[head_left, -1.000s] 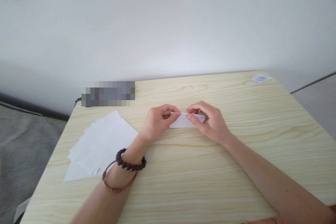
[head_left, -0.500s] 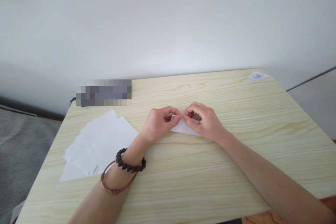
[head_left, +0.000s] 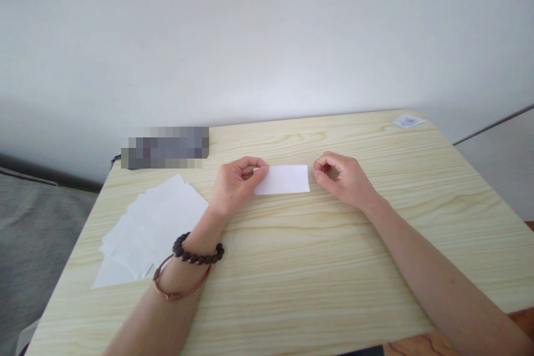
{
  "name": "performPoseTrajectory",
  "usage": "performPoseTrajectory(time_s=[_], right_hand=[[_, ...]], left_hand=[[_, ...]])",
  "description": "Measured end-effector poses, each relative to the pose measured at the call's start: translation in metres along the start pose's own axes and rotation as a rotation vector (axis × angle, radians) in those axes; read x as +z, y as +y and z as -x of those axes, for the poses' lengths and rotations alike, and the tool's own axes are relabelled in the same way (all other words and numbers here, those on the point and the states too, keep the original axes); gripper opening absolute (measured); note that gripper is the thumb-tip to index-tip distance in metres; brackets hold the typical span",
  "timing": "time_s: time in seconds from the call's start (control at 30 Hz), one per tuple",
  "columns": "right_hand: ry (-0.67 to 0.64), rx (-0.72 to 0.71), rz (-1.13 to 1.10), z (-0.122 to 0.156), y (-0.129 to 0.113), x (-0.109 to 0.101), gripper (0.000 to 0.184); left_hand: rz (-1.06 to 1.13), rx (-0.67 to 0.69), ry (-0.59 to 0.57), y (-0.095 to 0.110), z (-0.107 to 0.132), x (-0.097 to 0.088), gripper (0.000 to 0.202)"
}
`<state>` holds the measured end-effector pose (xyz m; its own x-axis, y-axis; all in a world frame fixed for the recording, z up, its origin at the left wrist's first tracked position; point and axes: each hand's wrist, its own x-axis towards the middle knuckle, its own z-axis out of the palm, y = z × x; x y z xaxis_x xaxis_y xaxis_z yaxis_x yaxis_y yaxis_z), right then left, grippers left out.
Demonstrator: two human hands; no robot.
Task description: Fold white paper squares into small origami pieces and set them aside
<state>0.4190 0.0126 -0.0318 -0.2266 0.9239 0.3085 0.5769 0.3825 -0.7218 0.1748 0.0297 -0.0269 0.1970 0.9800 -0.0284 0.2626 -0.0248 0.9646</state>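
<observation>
The left hand point(head_left: 234, 186) pinches the paper point(head_left: 287, 179) by its ten-o'clock corner, above the table point(head_left: 300, 272); the right hand point(head_left: 344, 179), released and loosely curled, sits just off its three-o'clock edge. Sheets point(head_left: 156, 222) lie toward eight o'clock.

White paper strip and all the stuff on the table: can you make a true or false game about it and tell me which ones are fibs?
1. The left hand has the white paper strip near its left end. True.
2. Both hands have a grip on it. False: the right hand is apart from it, just past its right end.
3. Loose white sheets lie spread out on the table. True.
4. The dark beads are on the right wrist. False: the dark beads circle the left wrist.
5. A small pale diamond shape lies near the far right corner. True.
</observation>
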Motion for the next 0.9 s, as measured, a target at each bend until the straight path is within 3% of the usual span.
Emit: performPoseTrajectory(time_s=[0.13,0.23,0.3,0.47,0.7,0.9], right_hand=[[0.079,0.056,-0.086,0.001,-0.006,0.004,0.014],[-0.021,-0.005,-0.107,0.002,-0.015,0.014,0.025],[-0.081,-0.036,-0.044,0.004,-0.018,0.02,0.021],[-0.11,-0.169,0.06,0.006,-0.021,0.025,0.023],[-0.029,-0.3,0.142,0.006,-0.02,0.025,0.021],[0.05,-0.27,0.128,0.005,-0.019,0.013,0.022]], left_hand=[[0.033,0.009,-0.009,0.0,-0.001,-0.001,0.029],[0.058,0.019,-0.069,0.0,0.001,0.001,0.029],[0.034,0.044,-0.109,0.001,0.003,0.003,0.028],[-0.075,0.142,-0.2,0.006,0.006,0.007,0.021],[-0.235,0.142,-0.13,0.006,0.005,0.008,0.022],[-0.221,0.112,-0.09,-0.002,0.002,0.002,0.02]])
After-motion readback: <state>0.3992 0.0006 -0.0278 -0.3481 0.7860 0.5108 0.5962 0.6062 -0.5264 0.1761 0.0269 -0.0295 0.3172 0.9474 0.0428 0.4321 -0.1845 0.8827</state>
